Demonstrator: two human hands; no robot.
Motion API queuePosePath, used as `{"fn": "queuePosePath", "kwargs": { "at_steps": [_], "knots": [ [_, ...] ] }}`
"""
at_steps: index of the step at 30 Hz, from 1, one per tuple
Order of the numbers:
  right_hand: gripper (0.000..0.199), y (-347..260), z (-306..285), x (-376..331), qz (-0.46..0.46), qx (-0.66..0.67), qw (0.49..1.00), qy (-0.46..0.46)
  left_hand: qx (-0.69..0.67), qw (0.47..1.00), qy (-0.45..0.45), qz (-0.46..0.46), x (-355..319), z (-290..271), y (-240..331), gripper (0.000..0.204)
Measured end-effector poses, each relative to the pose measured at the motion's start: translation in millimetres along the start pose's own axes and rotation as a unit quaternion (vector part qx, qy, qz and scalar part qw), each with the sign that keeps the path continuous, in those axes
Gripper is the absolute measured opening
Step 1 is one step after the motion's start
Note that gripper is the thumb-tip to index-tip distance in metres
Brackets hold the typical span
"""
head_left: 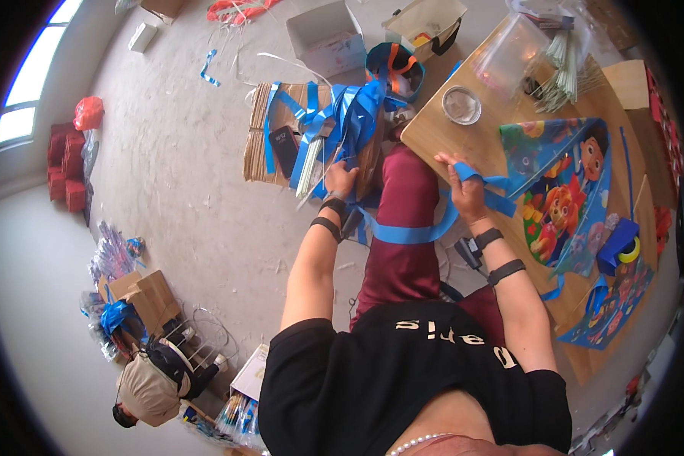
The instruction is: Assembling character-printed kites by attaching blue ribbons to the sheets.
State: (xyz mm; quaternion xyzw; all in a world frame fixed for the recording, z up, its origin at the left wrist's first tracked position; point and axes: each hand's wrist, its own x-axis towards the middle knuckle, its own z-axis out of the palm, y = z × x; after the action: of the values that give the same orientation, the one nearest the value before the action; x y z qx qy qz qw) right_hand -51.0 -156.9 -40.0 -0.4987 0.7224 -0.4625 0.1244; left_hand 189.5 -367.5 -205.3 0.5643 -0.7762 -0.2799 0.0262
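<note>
A long blue ribbon [410, 234] crosses my maroon-trousered thigh and loops up to my right hand [468, 196]. That hand is closed on the ribbon at the table's near-left edge, with more ribbon trailing beside it. My left hand [340, 181] is closed by a heap of blue ribbon strips [356, 110] on a stack of cardboard [260, 140]; what its fingers grip is hidden. White rods [309, 169] and a dark flat box [283, 148] lie on the cardboard beside it. Right of my right hand, a printed triangular kite sail [558, 194] lies on the wooden table [452, 140].
On the table are a round clear container [461, 105], a bundle of pale rods [561, 64] and a blue tape dispenser [619, 247]. Beyond the cardboard stand a white box [325, 38] and a bag [395, 70]. A covered chair [150, 387] stands lower left.
</note>
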Motion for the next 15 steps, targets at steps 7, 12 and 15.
{"fn": "queuePosePath", "kwargs": {
  "at_steps": [7,12,15],
  "knots": [
    [0.026,4,-3,-4,0.011,0.006,1.0,-0.005,-0.254,0.963,-0.007,0.088,-14,-22,-5,0.038],
    [0.025,6,-10,-7,0.004,-0.011,1.0,0.009,-0.249,0.954,-0.077,0.151,-32,-69,17,0.028],
    [0.024,-5,1,0,-0.006,0.02,1.0,0.009,-0.277,0.945,-0.051,0.165,-35,-88,-3,0.022]
  ]
}}
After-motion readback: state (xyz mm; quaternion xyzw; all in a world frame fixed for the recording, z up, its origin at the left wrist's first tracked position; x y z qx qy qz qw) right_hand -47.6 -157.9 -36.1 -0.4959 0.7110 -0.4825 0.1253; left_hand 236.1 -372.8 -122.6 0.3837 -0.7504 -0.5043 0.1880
